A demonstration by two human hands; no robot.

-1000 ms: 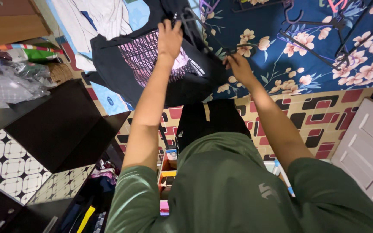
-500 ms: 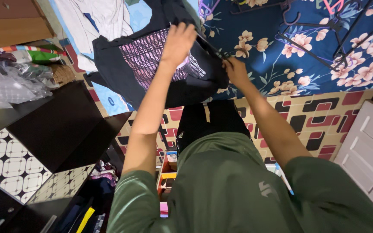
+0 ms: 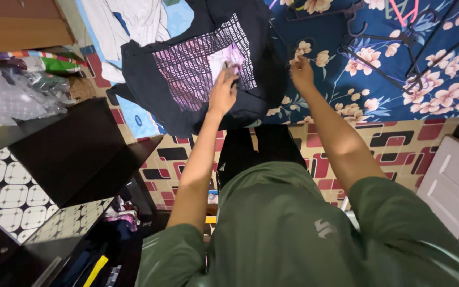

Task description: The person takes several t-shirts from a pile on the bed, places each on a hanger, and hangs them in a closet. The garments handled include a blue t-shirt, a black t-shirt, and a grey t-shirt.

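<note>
Black T-shirt point(image 3: 187, 95): soft knit cotton-like cloth, limp and faintly creased, with a rectangular printed panel of pink and white lines on the chest. It lies spread flat, print side up, at the near left part of the bed, its lower hem hanging past the bed's near edge. Long axis runs from the hem at the lower left to the neck end at the upper right, toward the far side of the bed; a short sleeve juts out toward the left edge.

Left hand point(image 3: 223, 91): rests on the print panel, fingers point(image 3: 231, 70) curled and pressed to the cloth; whether they pinch a fold cannot be told.

Right hand point(image 3: 301, 70): at the shirt's right side, fingers drawn together as if nipping something small at the shirt's edge; what they hold cannot be made out.

Bed sheet point(image 3: 346, 85): smooth navy fabric with cream and pink blossoms, covering the bed's right side.

Hangers point(image 3: 394, 40): thin, rigid, dark wire-like frames, with one pink, scattered by the bed's far right corner, well apart from the shirt.

White garments point(image 3: 134, 21): crumpled light cloth at the bed's far left corner, just beside the shirt.

Floor point(image 3: 399, 138): glossy covering with red, black and cream rounded blocks.
</note>
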